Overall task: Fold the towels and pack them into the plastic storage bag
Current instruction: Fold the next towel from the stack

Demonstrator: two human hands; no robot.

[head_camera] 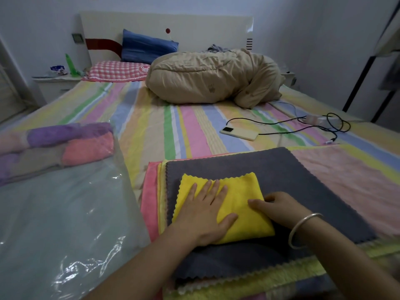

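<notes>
A folded yellow towel (242,191) lies on top of a flat grey towel (303,180), which heads a stack of unfolded towels (151,202) in pink, yellow and other colours. My left hand (205,211) lies flat on the yellow towel, fingers spread. My right hand (279,206), with a silver bangle at the wrist, has its fingers curled at the towel's right edge and the thumb on top. To the left, the clear plastic storage bag (65,224) lies on the bed. Several folded towels (65,144), purple, orange and pink, sit inside its far end.
The work lies on a striped bed sheet (184,131). A phone (239,133) with black cables (313,124) rests beyond the stack. A beige bundled duvet (212,79), pillows (147,48) and a nightstand (54,83) lie further back.
</notes>
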